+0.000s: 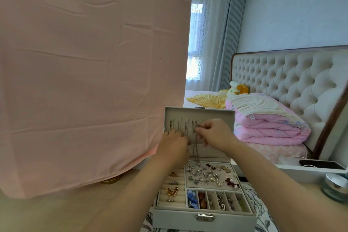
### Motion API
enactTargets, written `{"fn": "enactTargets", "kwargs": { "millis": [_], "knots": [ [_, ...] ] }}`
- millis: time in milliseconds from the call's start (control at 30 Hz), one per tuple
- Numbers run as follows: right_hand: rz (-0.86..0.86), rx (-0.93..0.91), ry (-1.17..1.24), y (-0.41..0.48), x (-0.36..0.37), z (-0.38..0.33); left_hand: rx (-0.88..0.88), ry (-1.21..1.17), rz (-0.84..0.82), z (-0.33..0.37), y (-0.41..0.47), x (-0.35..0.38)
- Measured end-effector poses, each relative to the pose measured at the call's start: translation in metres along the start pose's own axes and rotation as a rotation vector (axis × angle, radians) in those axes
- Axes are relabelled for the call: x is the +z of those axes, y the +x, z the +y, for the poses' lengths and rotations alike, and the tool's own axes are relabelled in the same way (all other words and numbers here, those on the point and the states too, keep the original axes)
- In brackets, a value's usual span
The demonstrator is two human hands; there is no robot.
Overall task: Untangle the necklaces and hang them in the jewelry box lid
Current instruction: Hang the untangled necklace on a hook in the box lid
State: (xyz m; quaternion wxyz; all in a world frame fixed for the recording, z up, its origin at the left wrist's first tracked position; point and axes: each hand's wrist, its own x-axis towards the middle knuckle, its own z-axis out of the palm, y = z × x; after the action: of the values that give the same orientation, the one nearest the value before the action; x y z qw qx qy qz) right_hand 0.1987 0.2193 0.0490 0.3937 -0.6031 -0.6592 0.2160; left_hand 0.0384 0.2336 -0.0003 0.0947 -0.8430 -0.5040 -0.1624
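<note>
Item: jewelry box lid, upright. I count several necklaces already hung just beyond my left hand, which lies flat on the lining, holding nothing visible. My right hand pinches one chain near its hook — hanging under way, seemingly late.

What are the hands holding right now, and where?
Right hand pinches a necklace chain at its top, by the lid hooks. Left hand's grip cannot be told.

The hands hid the lid's lower hooks. Chains were too fine to separate. A pink cloth covered the bench's far left.
</note>
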Motion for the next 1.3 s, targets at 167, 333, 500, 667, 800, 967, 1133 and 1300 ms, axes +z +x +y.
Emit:
{"fn": "enactTargets", "kwargs": {
  "millis": [167,333,500,667,800,967,1133,1300],
  "knots": [
    [0.132,-0.084,0.074,0.013,-0.012,-0.025,0.024,-0.065,-0.008,-0.006,-0.001,0.0],
    [0.156,-0.125,-0.066,0.022,-0.007,-0.019,0.042,-0.094,-0.009,-0.01,-0.005,0.001],
    [-0.055,-0.017,-0.481,0.01,0.013,0.007,0.048,-0.126,-0.005,-0.009,-0.006,-0.002],
    [-0.036,-0.119,-0.585,-0.009,0.025,0.017,0.045,-0.091,-0.034,-0.007,-0.008,-0.005],
    [-0.17,-0.117,-0.631,-0.022,0.024,0.016,0.054,-0.146,-0.066,-0.005,-0.017,-0.013],
    [-0.106,-0.184,-0.525,-0.059,0.012,-0.007,0.065,-0.331,0.017,0.0,-0.051,-0.04],
    [-0.212,-0.205,-0.37,-0.124,0.012,-0.035,0.081,-0.412,0.066,0.006,-0.113,-0.066],
    [-0.372,-0.134,-0.307,-0.184,0.031,-0.035,0.042,-0.411,-0.029,0.011,-0.177,-0.061]
  ]
}}
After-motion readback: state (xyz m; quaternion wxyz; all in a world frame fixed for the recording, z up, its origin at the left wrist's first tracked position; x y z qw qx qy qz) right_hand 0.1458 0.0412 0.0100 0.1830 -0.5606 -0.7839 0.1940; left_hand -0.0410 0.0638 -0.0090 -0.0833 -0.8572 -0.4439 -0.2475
